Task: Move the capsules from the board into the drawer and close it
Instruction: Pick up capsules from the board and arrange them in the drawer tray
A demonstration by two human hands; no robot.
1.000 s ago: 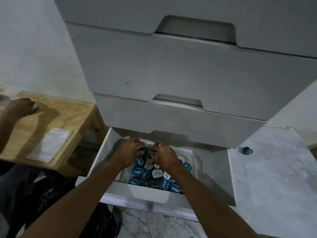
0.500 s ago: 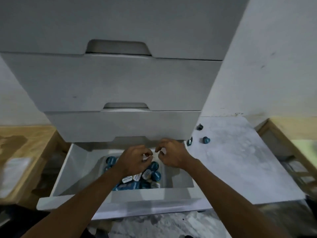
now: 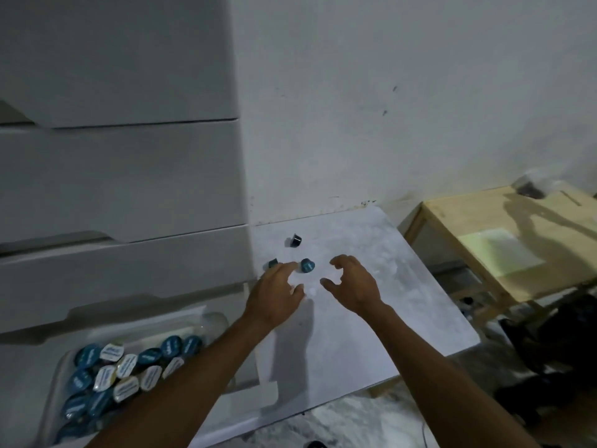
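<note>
Over the board [image 3: 387,305], my left hand [image 3: 276,295] stretches flat-fingered and empty, its tips beside a blue capsule [image 3: 307,265], while my right hand [image 3: 352,284] hovers loosely curled, holding nothing. A dark capsule [image 3: 295,240] lies farther back, and a third capsule [image 3: 273,262] peeks out by my left fingers. Down left, the drawer [image 3: 32,376] stands open, heaped with capsules [image 3: 129,367].

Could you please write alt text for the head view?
A person's left hand and right hand reach over a white board toward three loose capsules beside a drawer unit. Its bottom drawer, lower left, is open, holding many capsules.
</note>
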